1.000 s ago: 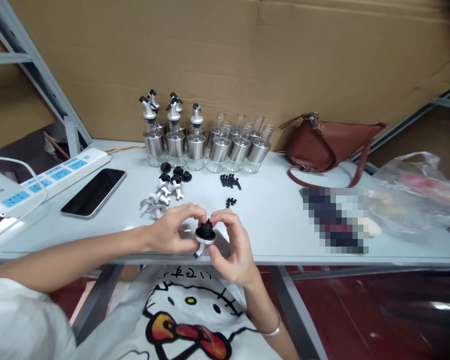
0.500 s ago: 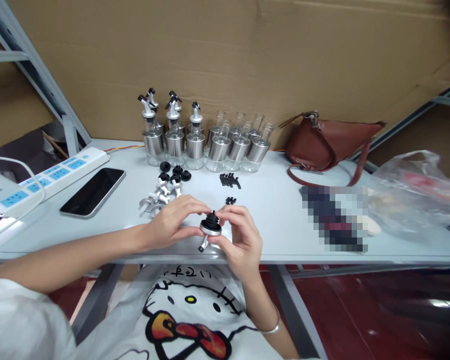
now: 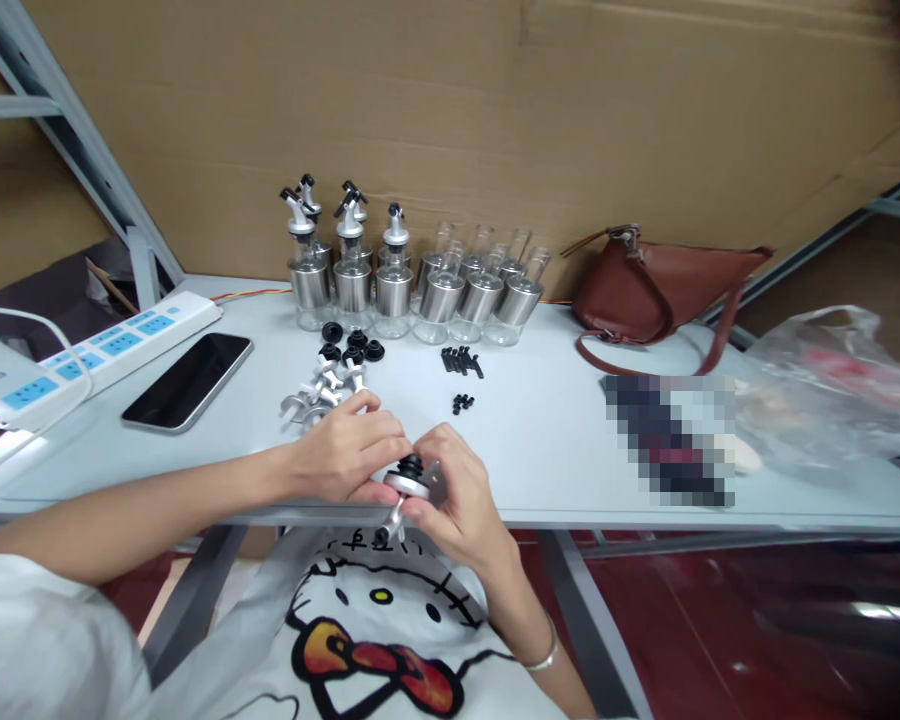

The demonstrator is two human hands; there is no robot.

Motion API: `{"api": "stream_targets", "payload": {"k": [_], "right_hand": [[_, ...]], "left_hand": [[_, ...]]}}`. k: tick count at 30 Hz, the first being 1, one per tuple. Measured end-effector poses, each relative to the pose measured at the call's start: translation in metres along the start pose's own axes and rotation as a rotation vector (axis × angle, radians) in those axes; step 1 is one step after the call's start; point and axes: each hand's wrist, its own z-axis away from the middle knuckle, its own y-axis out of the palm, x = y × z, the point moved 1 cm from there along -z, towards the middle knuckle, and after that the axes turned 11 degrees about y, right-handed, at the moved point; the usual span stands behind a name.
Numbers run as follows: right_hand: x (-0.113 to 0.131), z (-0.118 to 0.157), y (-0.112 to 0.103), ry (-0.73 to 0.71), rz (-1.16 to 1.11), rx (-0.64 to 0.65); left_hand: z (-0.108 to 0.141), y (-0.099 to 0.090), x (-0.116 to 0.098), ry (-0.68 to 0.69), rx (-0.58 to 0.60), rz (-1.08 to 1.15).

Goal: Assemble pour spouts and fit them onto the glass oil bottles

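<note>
A bottle pourer (image 3: 406, 486) with a ribbed black stopper and a silver spout is held between both hands at the table's front edge, stopper up and spout pointing down toward me. My left hand (image 3: 352, 450) grips it from the left, its thumb by the silver collar. From the right, my right hand (image 3: 457, 495) closes on it with thumb and fingers. Just beyond my left hand lie silver spout pieces (image 3: 328, 385) and black ribbed stoppers (image 3: 354, 345). Small black caps (image 3: 462, 403) and black levers (image 3: 462, 360) lie farther out.
Glass bottles with steel sleeves stand at the back, some with pourers (image 3: 311, 285), others open-necked (image 3: 480, 295). On the left are a phone (image 3: 187, 382) and a power strip (image 3: 112, 350). A brown handbag (image 3: 667, 285) and plastic bag (image 3: 832, 390) lie right.
Both hands have drawn the pourer closer to me and slightly left. Its spout now tilts more toward me, and my fingers have closed in around the stopper.
</note>
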Motion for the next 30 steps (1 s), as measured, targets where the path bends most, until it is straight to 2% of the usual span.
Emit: {"api": "stream_targets", "payload": {"k": [2, 5, 9, 15, 24, 30], "right_hand": [[0.001, -0.001, 0.001, -0.021, 0.038, 0.032], [0.002, -0.001, 0.002, -0.038, 0.065, 0.014], [0.003, 0.0, 0.001, -0.048, 0.06, 0.006], [0.004, 0.001, -0.001, -0.051, 0.043, -0.004], [0.002, 0.002, 0.002, -0.076, 0.05, -0.03], [0.002, 0.004, 0.003, -0.12, 0.09, -0.039]], "left_hand": [[0.002, 0.002, -0.001, -0.035, 0.032, 0.102], [0.002, 0.003, -0.002, -0.103, 0.083, 0.214], [-0.004, 0.0, -0.004, -0.166, 0.034, 0.285], [-0.012, -0.003, -0.006, -0.178, -0.052, 0.273], [-0.008, -0.002, -0.006, -0.203, -0.045, 0.237], [-0.009, -0.003, -0.007, -0.164, -0.053, 0.209]]}}
